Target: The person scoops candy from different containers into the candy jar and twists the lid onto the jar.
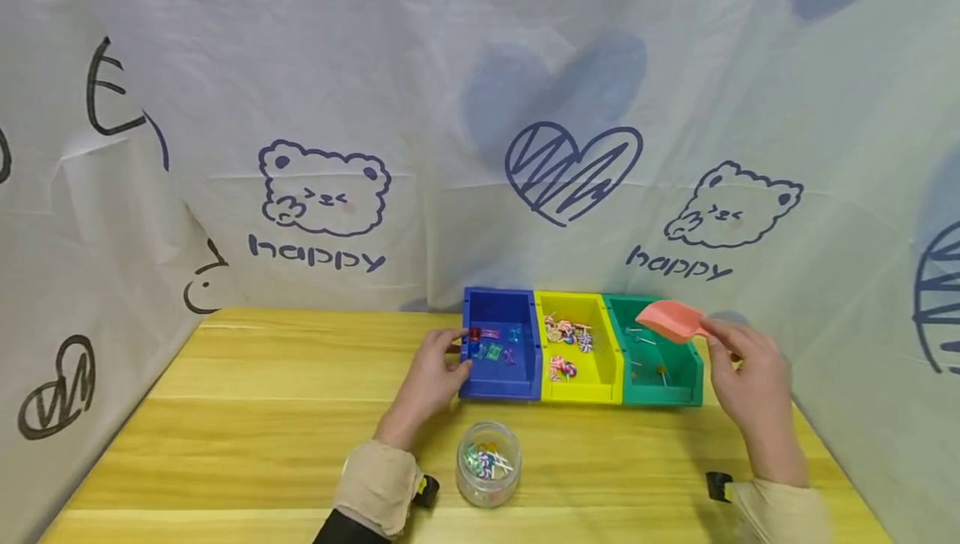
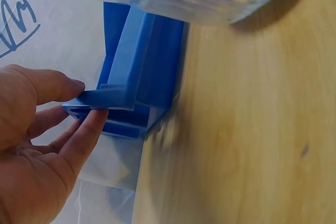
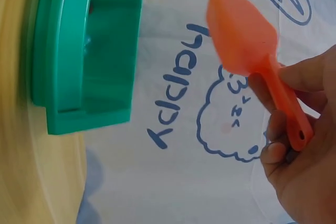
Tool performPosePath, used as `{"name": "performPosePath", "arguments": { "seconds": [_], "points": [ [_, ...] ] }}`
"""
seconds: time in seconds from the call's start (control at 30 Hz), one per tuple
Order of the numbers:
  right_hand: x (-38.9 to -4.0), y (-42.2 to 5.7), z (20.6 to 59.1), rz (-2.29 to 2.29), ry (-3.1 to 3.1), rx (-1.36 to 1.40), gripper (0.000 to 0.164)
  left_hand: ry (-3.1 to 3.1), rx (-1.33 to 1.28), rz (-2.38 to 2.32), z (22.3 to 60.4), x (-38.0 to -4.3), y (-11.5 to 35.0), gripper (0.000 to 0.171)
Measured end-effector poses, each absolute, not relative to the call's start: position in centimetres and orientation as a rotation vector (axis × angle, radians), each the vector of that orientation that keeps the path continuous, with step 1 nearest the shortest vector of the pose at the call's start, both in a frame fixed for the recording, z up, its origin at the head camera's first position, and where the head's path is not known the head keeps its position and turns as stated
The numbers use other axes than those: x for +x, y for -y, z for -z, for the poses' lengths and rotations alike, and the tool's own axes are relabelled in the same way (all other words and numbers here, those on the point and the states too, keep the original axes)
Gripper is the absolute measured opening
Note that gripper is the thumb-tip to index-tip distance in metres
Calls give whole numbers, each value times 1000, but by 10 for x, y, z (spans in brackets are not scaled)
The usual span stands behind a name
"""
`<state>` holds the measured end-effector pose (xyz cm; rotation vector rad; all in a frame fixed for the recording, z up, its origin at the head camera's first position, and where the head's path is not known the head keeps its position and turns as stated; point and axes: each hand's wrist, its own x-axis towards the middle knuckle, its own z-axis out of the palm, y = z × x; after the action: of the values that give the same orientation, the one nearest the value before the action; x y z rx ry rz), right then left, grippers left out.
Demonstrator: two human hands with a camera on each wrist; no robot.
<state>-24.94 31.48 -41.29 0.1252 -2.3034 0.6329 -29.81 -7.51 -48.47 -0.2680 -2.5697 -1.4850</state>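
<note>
My left hand (image 1: 432, 373) pinches the left side wall of the blue bin (image 1: 502, 381), thumb on one face and fingers on the other, as the left wrist view shows closely. Several small colored wrapped candies (image 1: 492, 351) lie in this bin. With my right hand (image 1: 756, 377) I hold a coral-orange scoop (image 3: 244, 38) by its handle. Its blade hangs above the green bin (image 1: 667, 394) and carries nothing visible. A few small lollipops lie in the green bin. Between these two stands the yellow bin (image 1: 581, 386), containing swirl lollipops (image 1: 566, 331).
A clear jar (image 1: 487, 490) with small lollipops inside stands on the wooden table (image 1: 262, 419), in front of the bins and close to my left forearm. Behind the bins hangs a white curtain (image 1: 457, 219) printed with bears and hearts.
</note>
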Motion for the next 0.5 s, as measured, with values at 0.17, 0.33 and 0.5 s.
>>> {"name": "performPosePath", "arguments": {
  "seconds": [0.17, 0.33, 0.5],
  "points": [
    [-250, -316, 408, -544, 2395, 147, 25, 2561, -265, 1513, 483, -299, 75, 48],
    [-254, -317, 406, -456, 2477, 207, 25, 2580, -259, 1519, 482, -300, 74, 48],
    [-261, -320, 404, -322, 2508, 308, 23, 2597, -252, 1533, 479, -300, 75, 49]
  ]
}}
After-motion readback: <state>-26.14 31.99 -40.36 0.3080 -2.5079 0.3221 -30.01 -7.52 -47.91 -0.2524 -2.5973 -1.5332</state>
